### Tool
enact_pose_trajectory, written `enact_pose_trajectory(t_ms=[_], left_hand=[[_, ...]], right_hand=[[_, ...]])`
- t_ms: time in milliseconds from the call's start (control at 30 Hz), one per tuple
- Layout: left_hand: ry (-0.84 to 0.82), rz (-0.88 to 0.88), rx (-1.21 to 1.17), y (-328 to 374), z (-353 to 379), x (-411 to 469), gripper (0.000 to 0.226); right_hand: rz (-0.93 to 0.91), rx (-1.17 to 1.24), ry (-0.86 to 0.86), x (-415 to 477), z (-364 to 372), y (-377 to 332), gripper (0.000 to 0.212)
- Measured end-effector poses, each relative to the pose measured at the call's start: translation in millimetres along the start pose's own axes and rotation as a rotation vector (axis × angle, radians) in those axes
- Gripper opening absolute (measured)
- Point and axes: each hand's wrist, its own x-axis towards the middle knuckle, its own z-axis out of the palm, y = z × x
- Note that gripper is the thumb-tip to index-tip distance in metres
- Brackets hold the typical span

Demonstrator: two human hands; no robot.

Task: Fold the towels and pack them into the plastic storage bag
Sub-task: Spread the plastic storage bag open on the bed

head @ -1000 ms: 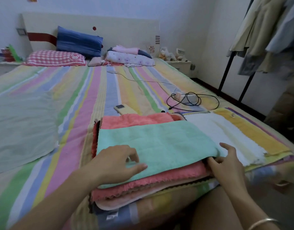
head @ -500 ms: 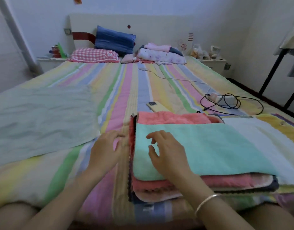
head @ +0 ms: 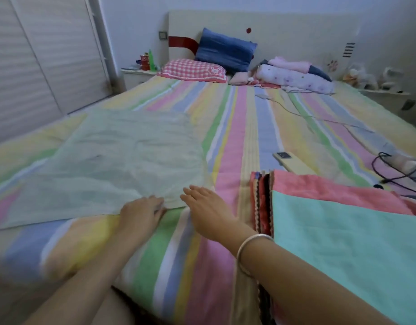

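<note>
A pale translucent plastic storage bag (head: 113,160) lies flat on the striped bed, left of centre. My left hand (head: 141,213) grips the bag's near right edge, fingers curled on it. My right hand (head: 208,208) reaches toward the bag's near right corner with fingers straight, holding nothing; whether it touches the bag I cannot tell. A stack of folded towels (head: 338,233) lies at the right, a mint green towel on top and a coral pink one under it, with several scalloped edges showing at the stack's left side.
A yellow phone (head: 293,161) lies just behind the towel stack. A black cable (head: 399,170) coils at the right edge. Pillows (head: 223,55) and folded bedding sit by the headboard. A sliding wardrobe door (head: 38,62) stands at the left.
Both hands left the towel stack and moved left to the plastic bag. My left hand took hold of the bag's edge. The view swung left.
</note>
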Motion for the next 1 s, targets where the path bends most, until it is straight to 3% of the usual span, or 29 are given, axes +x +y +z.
enact_pose_trajectory(t_ms=[200, 367, 433, 500, 600, 667, 867, 1000], left_hand=[[0.052, 0.020, -0.166, 22, -1, -19, 0.035], [0.291, 0.020, -0.540, 56, -29, -52, 0.016], [0.297, -0.105, -0.645, 68, -40, -68, 0.016], [0.177, -0.293, -0.766, 75, -43, -76, 0.031], [-0.093, -0.714, -1.307, 79, -48, -70, 0.032], [-0.087, -0.903, -1.534, 77, -52, -65, 0.029], [-0.049, -0.959, -1.656, 76, -54, -66, 0.022], [-0.020, -0.942, -1.682, 75, -50, -70, 0.023]], right_hand=[[-0.055, -0.098, -0.090, 15, 20, 14, 0.023], [-0.030, -0.134, -0.063, 5, 3, 15, 0.023], [0.019, -0.086, -0.027, 3, -6, 17, 0.026], [0.099, 0.029, 0.003, -1, -11, 21, 0.024], [0.161, 0.230, 0.017, -12, -16, 22, 0.021], [0.151, 0.258, 0.007, -20, -17, 17, 0.019], [0.206, 0.323, -0.032, -33, -15, 11, 0.015], [0.262, 0.538, -0.068, -31, -15, 10, 0.021]])
